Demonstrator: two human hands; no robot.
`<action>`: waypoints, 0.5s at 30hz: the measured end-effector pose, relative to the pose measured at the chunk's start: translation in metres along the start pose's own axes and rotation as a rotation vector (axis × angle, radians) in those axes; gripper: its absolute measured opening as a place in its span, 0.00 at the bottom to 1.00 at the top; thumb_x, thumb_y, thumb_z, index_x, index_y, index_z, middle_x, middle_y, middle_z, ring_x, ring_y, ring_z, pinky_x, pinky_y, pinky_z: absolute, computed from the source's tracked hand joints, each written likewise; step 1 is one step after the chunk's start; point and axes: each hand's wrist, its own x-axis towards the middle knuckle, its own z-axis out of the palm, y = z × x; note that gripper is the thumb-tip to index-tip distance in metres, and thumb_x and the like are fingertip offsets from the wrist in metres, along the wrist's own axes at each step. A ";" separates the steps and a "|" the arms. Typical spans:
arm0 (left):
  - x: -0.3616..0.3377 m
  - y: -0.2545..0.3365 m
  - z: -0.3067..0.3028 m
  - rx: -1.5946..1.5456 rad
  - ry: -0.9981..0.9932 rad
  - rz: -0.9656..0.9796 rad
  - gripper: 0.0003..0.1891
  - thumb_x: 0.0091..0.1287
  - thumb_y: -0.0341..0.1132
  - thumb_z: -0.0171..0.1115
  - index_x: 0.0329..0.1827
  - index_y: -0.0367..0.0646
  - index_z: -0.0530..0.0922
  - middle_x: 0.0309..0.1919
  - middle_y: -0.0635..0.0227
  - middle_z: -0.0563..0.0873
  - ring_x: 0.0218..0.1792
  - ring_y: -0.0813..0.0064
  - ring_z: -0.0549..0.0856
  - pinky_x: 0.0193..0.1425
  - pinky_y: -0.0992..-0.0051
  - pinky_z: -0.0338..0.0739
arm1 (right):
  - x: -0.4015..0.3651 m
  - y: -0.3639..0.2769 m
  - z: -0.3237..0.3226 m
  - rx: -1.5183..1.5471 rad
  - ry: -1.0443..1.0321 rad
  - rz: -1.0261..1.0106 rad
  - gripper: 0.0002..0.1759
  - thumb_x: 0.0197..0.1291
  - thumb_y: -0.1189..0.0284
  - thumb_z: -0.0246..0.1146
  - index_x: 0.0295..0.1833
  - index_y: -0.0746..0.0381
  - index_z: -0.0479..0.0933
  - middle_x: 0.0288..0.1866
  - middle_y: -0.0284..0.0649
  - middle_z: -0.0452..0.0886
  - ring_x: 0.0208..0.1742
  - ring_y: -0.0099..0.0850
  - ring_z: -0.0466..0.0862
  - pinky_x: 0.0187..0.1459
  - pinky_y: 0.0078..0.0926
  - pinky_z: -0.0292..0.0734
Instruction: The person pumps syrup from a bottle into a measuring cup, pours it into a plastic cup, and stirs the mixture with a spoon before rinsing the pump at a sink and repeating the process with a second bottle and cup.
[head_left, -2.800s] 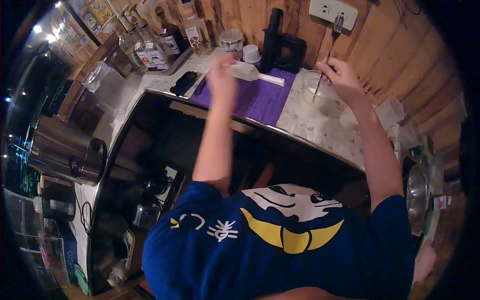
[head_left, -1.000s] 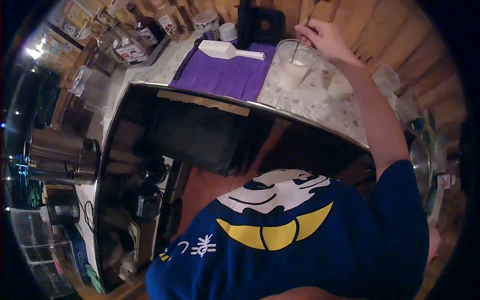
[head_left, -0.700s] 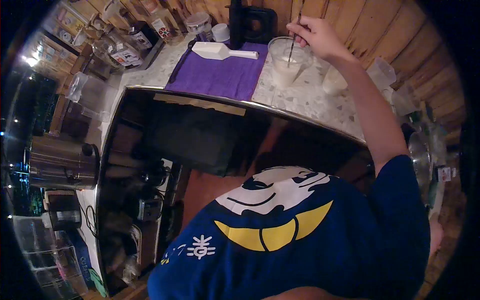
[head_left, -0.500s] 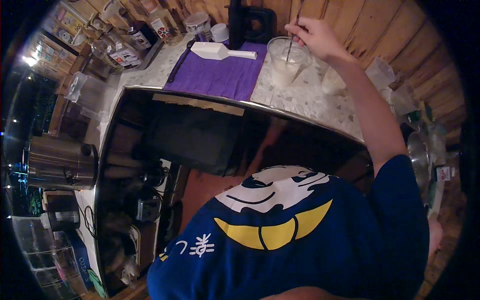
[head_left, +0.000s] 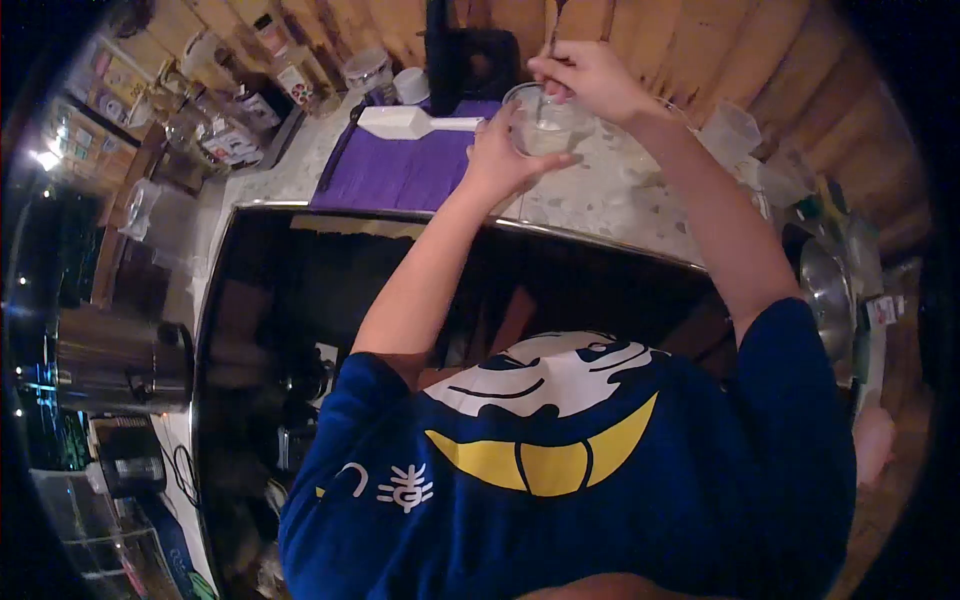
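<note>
Left hand (head_left: 497, 163) wrapped round clear cup (head_left: 540, 128); right hand (head_left: 588, 78) pinching stirrer (head_left: 541, 108) inside — risk judged: vigorous stirring slopping milky liquid onto counter (head_left: 620, 200).

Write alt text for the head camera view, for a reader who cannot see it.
A person's left hand grips a clear cup of pale liquid at a speckled counter while the right hand holds a thin stirrer in it. A white scoop lies on a purple mat to the left.
</note>
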 end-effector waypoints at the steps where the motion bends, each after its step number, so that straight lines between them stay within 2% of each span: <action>1: 0.007 0.001 0.001 -0.071 0.002 -0.025 0.47 0.39 0.58 0.78 0.62 0.41 0.73 0.48 0.58 0.83 0.57 0.56 0.77 0.62 0.59 0.69 | -0.001 -0.001 0.000 -0.039 0.022 -0.028 0.14 0.67 0.63 0.61 0.40 0.66 0.80 0.27 0.33 0.79 0.29 0.19 0.78 0.33 0.18 0.75; 3: 0.009 -0.001 0.004 -0.027 0.036 -0.049 0.44 0.39 0.58 0.78 0.59 0.44 0.75 0.47 0.61 0.84 0.55 0.58 0.78 0.60 0.59 0.69 | -0.002 -0.002 0.001 -0.115 0.069 -0.077 0.14 0.66 0.64 0.61 0.40 0.65 0.80 0.27 0.33 0.79 0.29 0.19 0.78 0.33 0.17 0.75; 6: 0.012 -0.003 0.003 0.037 0.051 -0.032 0.39 0.40 0.57 0.78 0.55 0.47 0.78 0.48 0.64 0.84 0.53 0.60 0.78 0.58 0.59 0.69 | -0.004 -0.006 -0.002 -0.198 0.015 -0.056 0.14 0.66 0.64 0.62 0.39 0.65 0.80 0.27 0.32 0.79 0.30 0.19 0.79 0.33 0.18 0.75; 9: 0.011 -0.002 0.002 0.041 0.041 -0.040 0.39 0.41 0.57 0.78 0.55 0.48 0.78 0.48 0.65 0.83 0.55 0.60 0.77 0.60 0.58 0.67 | 0.001 0.000 0.006 -0.026 0.023 -0.072 0.14 0.66 0.64 0.62 0.38 0.65 0.79 0.26 0.32 0.79 0.29 0.19 0.79 0.32 0.19 0.75; 12: 0.013 -0.009 0.003 0.036 0.019 0.006 0.39 0.41 0.57 0.78 0.55 0.47 0.78 0.48 0.63 0.83 0.56 0.60 0.77 0.61 0.57 0.65 | 0.000 -0.003 0.006 -0.369 0.106 -0.188 0.14 0.66 0.64 0.62 0.36 0.65 0.79 0.25 0.32 0.78 0.28 0.20 0.78 0.31 0.19 0.74; 15: 0.011 -0.010 0.001 0.034 0.020 0.002 0.38 0.41 0.57 0.77 0.55 0.47 0.78 0.48 0.62 0.82 0.56 0.59 0.77 0.61 0.57 0.64 | -0.004 -0.012 0.005 -0.085 0.015 -0.012 0.14 0.66 0.64 0.62 0.36 0.65 0.79 0.23 0.31 0.78 0.27 0.20 0.78 0.30 0.20 0.74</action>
